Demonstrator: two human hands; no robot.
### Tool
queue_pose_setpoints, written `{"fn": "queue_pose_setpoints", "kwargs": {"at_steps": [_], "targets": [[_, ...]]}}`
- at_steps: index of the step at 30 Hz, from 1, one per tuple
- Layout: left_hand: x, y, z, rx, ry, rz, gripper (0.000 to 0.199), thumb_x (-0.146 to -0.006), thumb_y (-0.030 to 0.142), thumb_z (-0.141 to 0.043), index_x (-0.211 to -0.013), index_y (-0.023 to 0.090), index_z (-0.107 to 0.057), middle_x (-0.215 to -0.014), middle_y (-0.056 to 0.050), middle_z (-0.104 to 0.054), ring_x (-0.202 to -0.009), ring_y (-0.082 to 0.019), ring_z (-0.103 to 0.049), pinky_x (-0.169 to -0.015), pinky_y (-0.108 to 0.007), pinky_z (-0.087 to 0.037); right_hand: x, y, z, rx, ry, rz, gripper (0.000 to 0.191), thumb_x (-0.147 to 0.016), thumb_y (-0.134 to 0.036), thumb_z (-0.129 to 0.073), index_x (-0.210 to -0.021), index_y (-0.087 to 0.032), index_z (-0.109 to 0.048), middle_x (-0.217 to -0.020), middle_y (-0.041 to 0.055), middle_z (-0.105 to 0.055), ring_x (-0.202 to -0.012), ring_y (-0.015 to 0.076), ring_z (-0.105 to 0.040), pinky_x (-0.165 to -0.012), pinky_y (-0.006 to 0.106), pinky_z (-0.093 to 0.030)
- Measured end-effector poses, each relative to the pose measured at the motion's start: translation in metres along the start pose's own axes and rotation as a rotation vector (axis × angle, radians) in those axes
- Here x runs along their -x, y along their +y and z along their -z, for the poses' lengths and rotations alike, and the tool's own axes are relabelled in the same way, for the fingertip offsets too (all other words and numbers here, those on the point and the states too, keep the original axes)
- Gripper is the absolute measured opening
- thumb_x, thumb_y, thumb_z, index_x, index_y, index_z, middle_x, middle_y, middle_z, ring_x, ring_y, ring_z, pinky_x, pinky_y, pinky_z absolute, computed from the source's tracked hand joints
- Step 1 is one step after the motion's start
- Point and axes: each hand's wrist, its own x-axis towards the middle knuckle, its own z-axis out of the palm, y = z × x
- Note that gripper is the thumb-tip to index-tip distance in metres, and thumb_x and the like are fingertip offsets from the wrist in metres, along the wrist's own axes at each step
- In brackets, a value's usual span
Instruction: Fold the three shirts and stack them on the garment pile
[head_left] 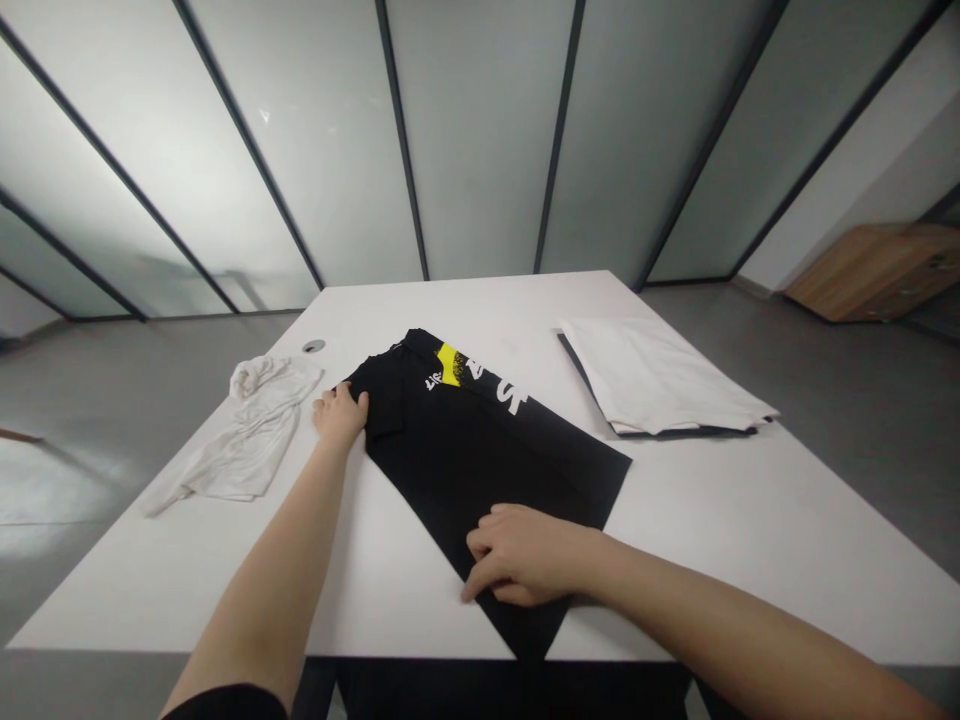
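Black T-shirt (487, 470), folded lengthwise, white-and-yellow print (454, 368).

The right hand (525, 555) hides the lower part of the black shirt (480, 470), and the left hand (339, 418) covers its edge. The white lettering (487, 385) is too folded to read. The white stack (660, 375) mostly hides the dark cloth (660, 432) beneath it. The wooden cabinet (877, 272) runs off the right edge, and what the crumpled white cloth (240, 430) is cannot be told.

The black shirt (480, 470) bears white lettering (495, 390) and a yellow patch (448, 363).
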Motion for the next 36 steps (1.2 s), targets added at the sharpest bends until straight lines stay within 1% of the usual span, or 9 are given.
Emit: {"fn": "queue_pose_setpoints", "kwargs": {"at_steps": [3, 6, 11, 19, 26, 28, 30, 33, 36], "targets": [[-0.014, 0.011, -0.003, 0.011, 0.013, 0.038, 0.056, -0.102, 0.048, -0.047, -0.145, 0.016, -0.064, -0.144, -0.030, -0.060, -0.135, -0.049, -0.054, -0.108, -0.061, -0.044, 0.000, -0.002, 0.001, 0.002, 0.004, -0.020, 0.018, -0.096, -0.024, -0.073, -0.111, -0.029, -0.081, -0.094, -0.0003, -0.071, -0.086, 0.0192, -0.059, -0.078, 0.035, -0.034], [-0.023, 0.022, -0.006, 0.029, 0.037, 0.073, 0.052, -0.103, 0.045, -0.046, -0.142, 0.017, -0.066, -0.145, -0.030, -0.059, -0.135, -0.048, -0.054, -0.108, -0.061, -0.043, 0.000, -0.002, 0.005, 0.045, 0.021, -0.106, 0.008, -0.097, -0.029, -0.071, -0.097, -0.024, -0.076, -0.090, 0.0005, -0.070, -0.085, 0.0195, -0.056, -0.075, 0.036, -0.031], [-0.030, 0.030, -0.010, 0.018, 0.073, 0.123, 0.053, -0.103, 0.044, -0.045, -0.141, 0.016, -0.067, -0.146, -0.029, -0.058, -0.137, -0.047, -0.053, -0.110, -0.059, -0.042, 0.005, 0.012, 0.017, 0.045, 0.046, -0.357, 0.034, -0.100, -0.046, -0.069, -0.078, -0.020, -0.068, -0.084, 0.0016, -0.069, -0.085, 0.0196, -0.055, -0.075, 0.036, -0.027], [-0.033, 0.028, -0.008, 0.001, 0.046, 0.159, 0.056, -0.103, 0.047, -0.043, -0.143, 0.017, -0.068, -0.150, -0.028, -0.055, -0.140, -0.046, -0.050, -0.114, -0.059, -0.040, 0.031, 0.045, 0.037, 0.119, 0.034, -0.639, 0.028, -0.096, -0.028, -0.066, -0.070, -0.020, -0.065, -0.085, 0.0040, -0.071, -0.088, 0.0210, -0.058, -0.074, 0.036, -0.029], [-0.028, 0.025, -0.008, 0.104, 0.090, 0.144, 0.053, -0.099, 0.050, -0.053, -0.138, 0.017, -0.066, -0.151, -0.029, -0.053, -0.141, -0.048, -0.048, -0.113, -0.061, -0.039, 0.056, 0.077, 0.047, 0.190, 0.110, -0.859, 0.020, -0.093, -0.018, -0.062, -0.074, -0.020, -0.066, -0.089, 0.0080, -0.073, -0.091, 0.0240, -0.060, -0.074, 0.034, -0.033], [-0.027, 0.023, -0.005, 0.121, 0.126, 0.081, 0.049, -0.096, 0.049, -0.058, -0.131, 0.018, -0.068, -0.149, -0.028, -0.054, -0.139, -0.047, -0.049, -0.113, -0.061, -0.040, 0.060, 0.081, 0.048, 0.170, 0.166, -0.923, 0.011, -0.091, -0.016, -0.063, -0.085, -0.020, -0.071, -0.091, 0.0080, -0.074, -0.093, 0.0248, -0.061, -0.076, 0.034, -0.035], [-0.028, 0.019, 0.001, 0.145, 0.080, -0.060, 0.037, -0.094, 0.047, -0.059, -0.118, 0.021, -0.071, -0.136, -0.022, -0.064, -0.133, -0.042, -0.054, -0.113, -0.057, -0.042, 0.064, 0.082, 0.048, 0.146, 0.228, -0.965, 0.019, -0.090, -0.013, -0.063, -0.104, -0.018, -0.074, -0.098, 0.0090, -0.076, -0.097, 0.0255, -0.063, -0.081, 0.034, -0.039], [-0.035, 0.010, 0.013, 0.247, -0.173, -0.386, 0.025, -0.087, 0.039, -0.058, -0.099, 0.025, -0.074, -0.111, -0.010, -0.075, -0.118, -0.030, -0.064, -0.114, -0.046, -0.047, 0.066, 0.079, 0.045, 0.136, 0.276, -0.931, 0.035, -0.090, -0.011, -0.061, -0.122, -0.016, -0.074, -0.112, 0.0121, -0.077, -0.108, 0.0280, -0.064, -0.092, 0.037, -0.042], [-0.043, 0.000, 0.022, 0.327, -0.387, -0.576, 0.026, -0.073, 0.032, -0.059, -0.091, 0.025, -0.077, -0.110, -0.005, -0.077, -0.115, -0.027, -0.068, -0.114, -0.040, -0.050, 0.063, 0.072, 0.043, 0.133, 0.263, -0.817, 0.031, -0.089, -0.011, -0.060, -0.113, -0.017, -0.078, -0.112, 0.0118, -0.079, -0.111, 0.0298, -0.064, -0.096, 0.040, -0.042]]}}
